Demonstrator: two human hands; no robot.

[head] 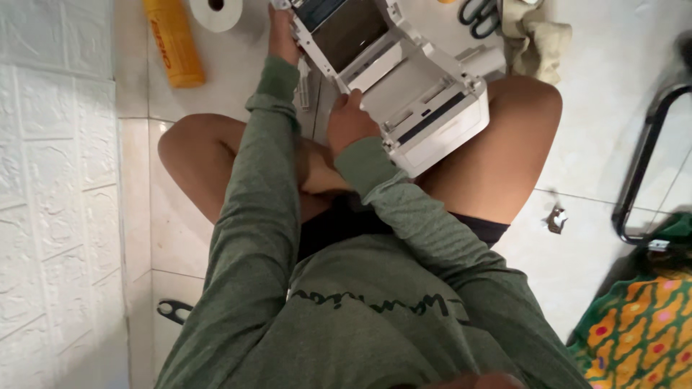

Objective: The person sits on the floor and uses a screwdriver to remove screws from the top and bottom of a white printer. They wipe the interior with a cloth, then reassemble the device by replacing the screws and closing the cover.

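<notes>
Printer (404, 86) white, boxy, lid open, on lap.

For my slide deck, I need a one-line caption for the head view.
Seated cross-legged on floor tiles, both hands, left hand and right hand, grip an opened white printer.

Top edge is cutting off the white printer's open lid (346, 25), the left hand's (281, 36) fingertips, the scissors (479, 16), tissue roll (216, 11) & yellow bottle (173, 43). Right hand (349, 122) fingers are curling against the printer body (425, 115), tips hidden. Small metal bit (555, 218) on the floor is showing too small to ID.
</notes>
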